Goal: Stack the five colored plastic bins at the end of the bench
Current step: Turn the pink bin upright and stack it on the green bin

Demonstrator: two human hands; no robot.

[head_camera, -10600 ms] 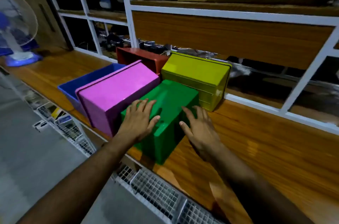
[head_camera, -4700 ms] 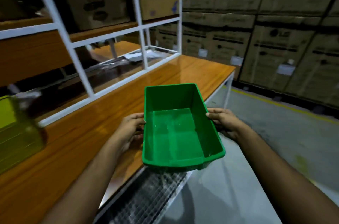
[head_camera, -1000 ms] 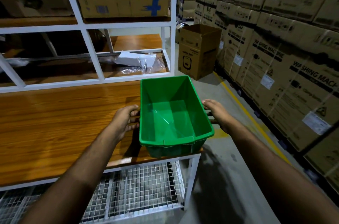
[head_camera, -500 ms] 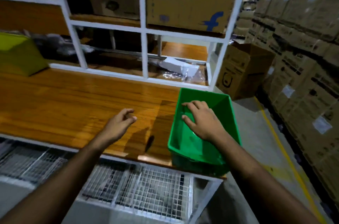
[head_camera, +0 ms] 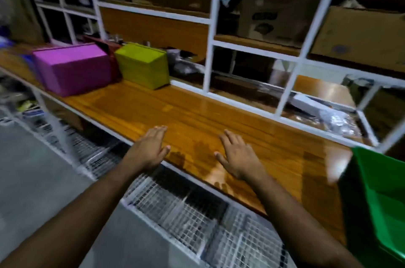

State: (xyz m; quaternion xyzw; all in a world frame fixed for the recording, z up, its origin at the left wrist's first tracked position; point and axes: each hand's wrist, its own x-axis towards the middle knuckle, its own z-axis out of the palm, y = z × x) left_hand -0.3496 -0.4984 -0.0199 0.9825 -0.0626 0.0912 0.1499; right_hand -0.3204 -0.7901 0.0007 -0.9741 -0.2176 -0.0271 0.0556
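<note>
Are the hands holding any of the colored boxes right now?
No. The left hand and right hand are both open and hold nothing. The green bin sits alone at the bench's end.

White shelving and cardboard boxes behind a glossy wooden tabletop

The tabletop [head_camera: 197,114] is orange-brown with lengthwise grain, and a white metal shelf frame [head_camera: 211,33] rises along its far edge. Cardboard boxes [head_camera: 359,37] sit on the upper wooden shelves; crumpled clear plastic [head_camera: 341,120] and a white flat package [head_camera: 306,103] lie on the lower shelf at right. A white wire mesh rack [head_camera: 192,221] runs beneath, above a grey floor [head_camera: 32,180].
</note>
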